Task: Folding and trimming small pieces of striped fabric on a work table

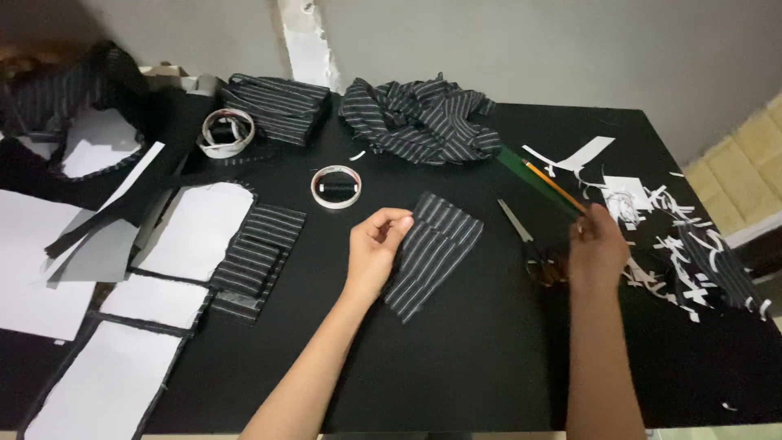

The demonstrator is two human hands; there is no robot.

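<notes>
My left hand comes in from below, forearm angled up across the black surface, wrist bent a little, and its grip is closed on the near edge of a folded striped fabric piece, thumb on top, fingers curled under the corner. That piece lies flat in the middle of the surface, slanting from upper right down to lower left, dark with thin pale stripes.

My right hand reaches straight up from the bottom edge, back of the hand toward me, knuckles rounded. It sits over the handles of the scissors, whose blades point up and left, and the tip of a yellow pencil and a green ruler run right to my fingertips. Whether that grip is closed on anything, I cannot tell; the fingers are hidden behind the hand.

Around me: a roll of white tape with a dark spool inside sits just above my left hand, a second roll farther back on the left. A crumpled heap of striped cloth lies at the back centre, a folded stack beside it. More striped pieces are stacked left of my left hand, next to white paper patterns. Paper scraps litter the right side. A grey wall rises behind the surface.
</notes>
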